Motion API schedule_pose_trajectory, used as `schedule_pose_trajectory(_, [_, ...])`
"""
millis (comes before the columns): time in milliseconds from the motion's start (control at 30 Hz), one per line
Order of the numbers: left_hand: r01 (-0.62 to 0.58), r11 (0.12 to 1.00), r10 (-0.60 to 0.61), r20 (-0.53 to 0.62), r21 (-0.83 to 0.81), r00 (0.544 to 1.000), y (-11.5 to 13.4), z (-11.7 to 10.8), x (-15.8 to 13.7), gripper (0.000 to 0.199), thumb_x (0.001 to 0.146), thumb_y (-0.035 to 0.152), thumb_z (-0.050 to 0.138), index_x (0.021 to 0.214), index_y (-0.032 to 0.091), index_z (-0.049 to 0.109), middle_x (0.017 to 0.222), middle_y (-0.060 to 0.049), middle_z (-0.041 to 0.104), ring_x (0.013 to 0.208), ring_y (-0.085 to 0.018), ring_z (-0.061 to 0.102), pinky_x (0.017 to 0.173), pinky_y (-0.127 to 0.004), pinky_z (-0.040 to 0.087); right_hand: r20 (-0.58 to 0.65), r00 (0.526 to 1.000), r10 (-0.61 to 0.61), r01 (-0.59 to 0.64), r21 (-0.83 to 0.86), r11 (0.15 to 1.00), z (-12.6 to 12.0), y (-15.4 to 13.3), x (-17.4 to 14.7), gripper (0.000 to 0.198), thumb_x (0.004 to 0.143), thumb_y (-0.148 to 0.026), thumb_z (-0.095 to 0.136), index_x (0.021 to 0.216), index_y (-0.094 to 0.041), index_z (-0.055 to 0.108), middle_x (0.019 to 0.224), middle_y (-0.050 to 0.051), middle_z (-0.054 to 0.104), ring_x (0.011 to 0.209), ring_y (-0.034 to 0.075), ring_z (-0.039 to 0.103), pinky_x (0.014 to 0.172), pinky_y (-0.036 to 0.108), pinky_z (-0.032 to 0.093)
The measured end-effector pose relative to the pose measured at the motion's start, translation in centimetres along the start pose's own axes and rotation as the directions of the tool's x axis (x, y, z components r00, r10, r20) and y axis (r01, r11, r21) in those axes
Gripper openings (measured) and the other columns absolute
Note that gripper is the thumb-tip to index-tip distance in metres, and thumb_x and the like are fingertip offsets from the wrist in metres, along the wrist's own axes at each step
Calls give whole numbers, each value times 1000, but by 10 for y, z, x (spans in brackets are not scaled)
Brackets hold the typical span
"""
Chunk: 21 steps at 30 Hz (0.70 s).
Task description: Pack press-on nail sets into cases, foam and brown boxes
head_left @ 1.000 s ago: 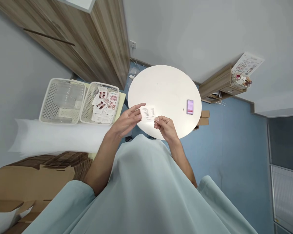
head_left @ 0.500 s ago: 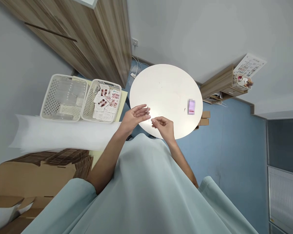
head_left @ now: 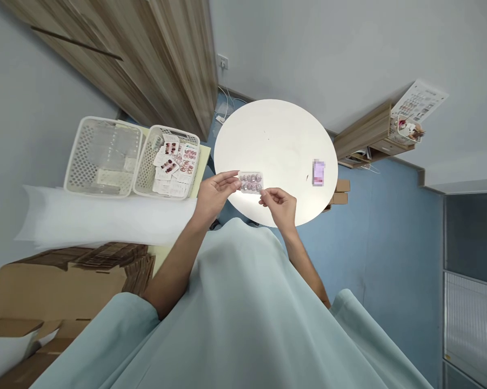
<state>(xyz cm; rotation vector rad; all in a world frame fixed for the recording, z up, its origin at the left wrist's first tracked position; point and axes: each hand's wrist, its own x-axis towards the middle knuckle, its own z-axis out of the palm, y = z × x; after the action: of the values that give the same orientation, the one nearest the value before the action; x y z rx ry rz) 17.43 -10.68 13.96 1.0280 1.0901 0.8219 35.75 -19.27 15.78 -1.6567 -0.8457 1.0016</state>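
Above the near edge of a round white table I hold a small clear pack of press-on nails, two rows of shiny pinkish-silver pieces facing up. My left hand pinches its left edge between thumb and fingers. At the lower right corner, the fingertips of my right hand are closed on the pack. A purple-pink item, blurred out, lies on the table's right side, with a tiny dark reddish piece beside it.
On the left, a white basket holds several similar nail packs, next to another white basket with clear plastic inside. White sheeting and flattened cardboard boxes lie nearer me. A wooden cabinet stands behind; a low shelf is along the wall.
The pack, seen edge-on before in my left hand, is now turned flat to face me. My right hand has moved slightly right and now grips its corner.
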Motion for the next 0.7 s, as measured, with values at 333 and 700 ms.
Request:
schedule_pose_trajectory(333, [-28,999,25,54,42,998,12,-2,0,60,69,63,101,107,19,84,96,-10,81,97,-30,78,96,-49,67,92,992,85,-96,121,988,-13,8,8,59,75,-80,89,85,-24,76,77,3,75,76,23,77,76,39,64])
schedule_pose_trajectory(700, [-239,930,223,88,280,971,16,4,-5,31,90,53,84,99,24,87,101,-7,82,101,-27,74,100,-44,62,280,944,174,-217,129,968,-27,2,16,67,81,-88,82,99,-23,83,102,7,84,91,23,84,91,40,71])
